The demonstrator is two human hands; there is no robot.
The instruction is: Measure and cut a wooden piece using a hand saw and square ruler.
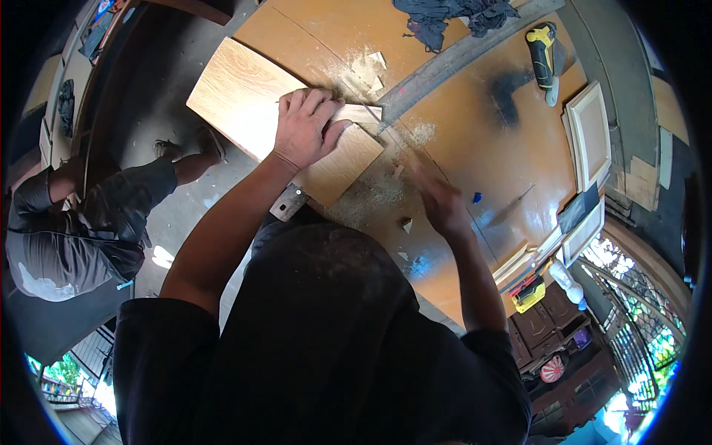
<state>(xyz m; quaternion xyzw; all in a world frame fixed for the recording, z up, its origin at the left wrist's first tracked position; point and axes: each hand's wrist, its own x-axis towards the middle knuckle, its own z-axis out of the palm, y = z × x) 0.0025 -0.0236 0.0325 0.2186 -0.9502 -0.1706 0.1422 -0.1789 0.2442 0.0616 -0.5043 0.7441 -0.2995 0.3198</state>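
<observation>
A light wood-grained board lies slanted over the left edge of the brown worktop. On top of it, my left hand presses down, fingers bent over a narrow wooden strip and thumb spread along its near side. The strip's right end juts out past the fingers. My right hand is closed and blurred by motion, to the right of the board. A thin streak runs from it toward the strip's end; what tool it is cannot be made out. Sawdust and wood scraps lie around the board.
A yellow and black power tool rests at the far right, black cloths at the back. Framed panels lean along the right edge, near a yellow tool holder. Another person is at the left. A metal piece sticks out below the board.
</observation>
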